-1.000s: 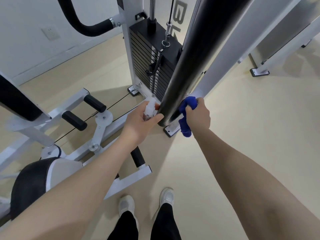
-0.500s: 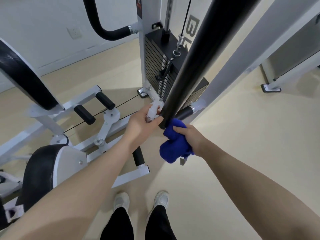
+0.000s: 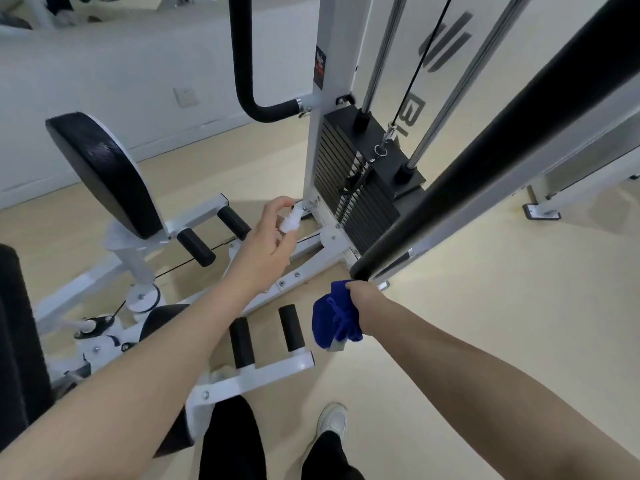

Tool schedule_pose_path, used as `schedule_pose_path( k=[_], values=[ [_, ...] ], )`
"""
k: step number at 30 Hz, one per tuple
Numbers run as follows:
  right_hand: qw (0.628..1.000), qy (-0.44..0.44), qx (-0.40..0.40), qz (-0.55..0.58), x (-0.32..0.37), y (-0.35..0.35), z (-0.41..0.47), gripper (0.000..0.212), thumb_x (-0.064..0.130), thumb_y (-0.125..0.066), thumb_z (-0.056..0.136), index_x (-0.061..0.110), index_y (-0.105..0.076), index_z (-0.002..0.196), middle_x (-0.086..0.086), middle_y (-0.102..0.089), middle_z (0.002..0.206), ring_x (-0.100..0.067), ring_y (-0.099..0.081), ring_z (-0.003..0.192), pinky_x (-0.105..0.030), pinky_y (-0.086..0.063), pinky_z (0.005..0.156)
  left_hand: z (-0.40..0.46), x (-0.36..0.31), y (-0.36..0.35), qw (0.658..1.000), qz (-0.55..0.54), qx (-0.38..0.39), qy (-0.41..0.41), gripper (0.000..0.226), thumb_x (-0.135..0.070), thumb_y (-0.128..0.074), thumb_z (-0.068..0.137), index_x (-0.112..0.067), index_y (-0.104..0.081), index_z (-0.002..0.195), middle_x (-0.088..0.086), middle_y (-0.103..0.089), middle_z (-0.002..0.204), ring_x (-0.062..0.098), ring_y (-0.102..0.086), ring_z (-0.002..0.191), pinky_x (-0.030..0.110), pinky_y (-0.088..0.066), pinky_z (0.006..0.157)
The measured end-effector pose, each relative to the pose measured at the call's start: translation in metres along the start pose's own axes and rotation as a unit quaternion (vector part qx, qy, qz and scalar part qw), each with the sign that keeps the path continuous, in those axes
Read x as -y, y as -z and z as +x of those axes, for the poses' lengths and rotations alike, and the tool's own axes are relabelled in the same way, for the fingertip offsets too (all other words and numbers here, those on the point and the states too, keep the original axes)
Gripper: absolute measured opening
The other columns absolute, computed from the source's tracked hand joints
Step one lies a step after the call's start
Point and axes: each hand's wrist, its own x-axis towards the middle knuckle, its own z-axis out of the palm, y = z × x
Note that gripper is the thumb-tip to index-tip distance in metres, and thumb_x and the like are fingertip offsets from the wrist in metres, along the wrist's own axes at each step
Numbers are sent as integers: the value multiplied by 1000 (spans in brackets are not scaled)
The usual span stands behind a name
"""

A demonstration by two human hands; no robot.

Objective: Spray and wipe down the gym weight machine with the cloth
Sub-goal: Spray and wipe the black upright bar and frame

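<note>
A white gym weight machine stands ahead, with a black weight stack [image 3: 356,199] and a long black padded bar [image 3: 485,157] slanting down from the upper right. My left hand [image 3: 266,244] holds a small clear spray bottle [image 3: 291,220], left of the bar's lower end. My right hand [image 3: 363,299] grips a bunched blue cloth [image 3: 334,317] just below that lower end. The cloth hangs free of the bar.
White frame rails [image 3: 304,265] with black foam rollers [image 3: 291,327] lie on the beige floor in front of my feet. A black seat pad [image 3: 104,171] stands at left. Another machine's white base [image 3: 543,211] sits at right, with bare floor between.
My right hand slid down off the bar's end with the cloth and now hangs below it. My left hand moved left, away from the bar, with the bottle. My view rose.
</note>
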Motion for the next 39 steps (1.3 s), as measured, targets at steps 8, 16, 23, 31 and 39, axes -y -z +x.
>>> schedule_pose_path(
  k=[8,16,23,31,39],
  values=[
    [987,98,26,-123,40,-98,-29,34,34,-52,94,10,-47,116,-13,-61,102,-25,-58,85,-33,-47,76,58,29,67,995,46,57,-74,44,-25,-26,102,-40,-25,143,8,-54,128,22,-54,112,44,-45,94],
    [987,156,12,-31,97,-169,-41,28,31,-49,96,10,-50,113,-9,-60,89,-22,-57,73,-30,-46,67,109,43,120,986,98,66,-117,38,-31,-48,95,-30,-40,133,-9,-51,82,13,-51,70,27,-37,67],
    [972,236,-19,12,160,-164,-75,29,36,-50,95,17,-45,117,-4,-58,89,-20,-58,78,-30,-48,65,156,18,146,979,131,-13,-153,42,-28,-47,96,-31,-35,136,-7,-50,89,13,-49,72,26,-36,64],
    [913,401,-15,76,274,-157,-165,29,29,-42,96,20,-37,123,-5,-55,92,-19,-57,75,-27,-47,59,228,-87,194,965,74,-111,-224,39,-22,-49,95,-28,-41,133,-11,-41,64,7,-43,57,21,-32,55],
    [848,523,-53,58,357,-156,-219,25,28,-42,96,19,-41,119,-8,-57,98,-20,-58,77,-29,-48,62,289,-159,221,942,32,-183,-279,38,-19,-47,95,-26,-41,132,1,-50,78,18,-49,65,29,-39,62]
  ],
)
